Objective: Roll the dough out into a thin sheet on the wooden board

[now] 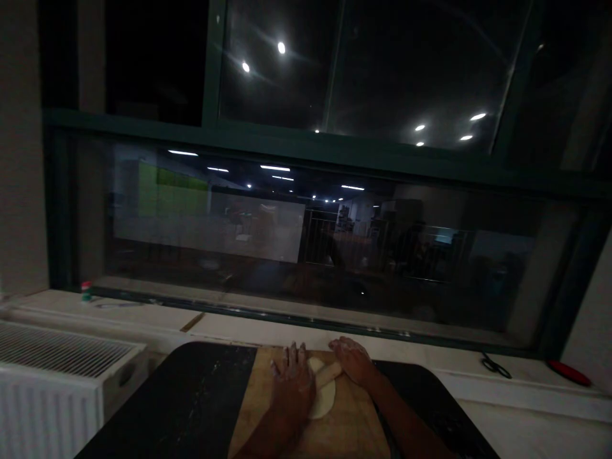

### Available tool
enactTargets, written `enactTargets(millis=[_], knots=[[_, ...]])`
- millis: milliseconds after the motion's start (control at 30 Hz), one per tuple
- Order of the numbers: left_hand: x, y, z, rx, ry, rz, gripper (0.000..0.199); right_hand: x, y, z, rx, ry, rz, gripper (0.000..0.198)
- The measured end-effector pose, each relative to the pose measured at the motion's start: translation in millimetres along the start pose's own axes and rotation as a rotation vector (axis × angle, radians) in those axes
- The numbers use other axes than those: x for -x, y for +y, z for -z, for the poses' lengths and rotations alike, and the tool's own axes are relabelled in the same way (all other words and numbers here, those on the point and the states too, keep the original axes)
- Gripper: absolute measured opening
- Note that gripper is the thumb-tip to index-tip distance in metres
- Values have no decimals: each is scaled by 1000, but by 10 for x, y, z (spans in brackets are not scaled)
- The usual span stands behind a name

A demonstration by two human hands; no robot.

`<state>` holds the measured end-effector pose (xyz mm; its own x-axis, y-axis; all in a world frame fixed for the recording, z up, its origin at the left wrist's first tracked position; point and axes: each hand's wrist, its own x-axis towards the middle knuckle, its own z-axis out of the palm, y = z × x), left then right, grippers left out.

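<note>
A slim wooden rolling pin [328,376] lies slantwise over a flat, pale round of dough [325,405]. Over the pin's near left end rests my left hand [292,379], palm down, fingers stretched and spread. My right hand [352,358] lies over its far right end, fingers stretched out toward the left and not wrapped round it. Whitish flour or dough coats the fingers of both hands. Under the dough is a wooden board [356,430]. The pin's two ends are hidden beneath my hands.
The board lies on a black table [191,395] with pale specks. Behind it runs a white windowsill [229,328] holding black-handled scissors [495,366], a red oval object [568,373] and a small red-and-green bottle [86,291]. A white radiator [57,389] stands at left, below a dark window [287,280].
</note>
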<state>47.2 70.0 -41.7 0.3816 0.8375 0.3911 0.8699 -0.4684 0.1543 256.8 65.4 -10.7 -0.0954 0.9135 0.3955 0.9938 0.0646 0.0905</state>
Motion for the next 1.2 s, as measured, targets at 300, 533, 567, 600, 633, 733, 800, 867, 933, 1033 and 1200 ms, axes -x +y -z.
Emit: enactTargets(millis=[300,533,567,600,633,733,800,867,933,1033,1200], knots=[[369,94,-18,26,117,-206,57,706,-96,217,28,-131,-172,50],[431,23,-102,23,172,-223,54,753,-148,533,-25,-138,-116,44],[400,3,-51,19,134,-201,53,646,-143,563,-27,-125,-99,43],[363,-20,4,12,89,-180,51,516,-141,581,-27,-113,-85,43],[323,-46,56,0,41,-156,49,372,-141,586,-26,-104,-69,41],[196,-117,123,-50,-51,-67,44,-54,-146,511,-21,-92,-6,32],[113,-135,76,-81,-55,-4,46,-255,-141,392,-19,-83,34,28],[39,-115,3,-92,-40,60,50,-356,-114,236,-22,-65,72,28],[-14,-61,-35,-85,-29,91,53,-362,-57,68,-34,-48,106,31],[-30,42,27,-78,-2,86,55,-252,60,-132,-55,-31,129,37],[125,134,120,-47,34,-23,55,73,206,-236,-63,11,108,42]])
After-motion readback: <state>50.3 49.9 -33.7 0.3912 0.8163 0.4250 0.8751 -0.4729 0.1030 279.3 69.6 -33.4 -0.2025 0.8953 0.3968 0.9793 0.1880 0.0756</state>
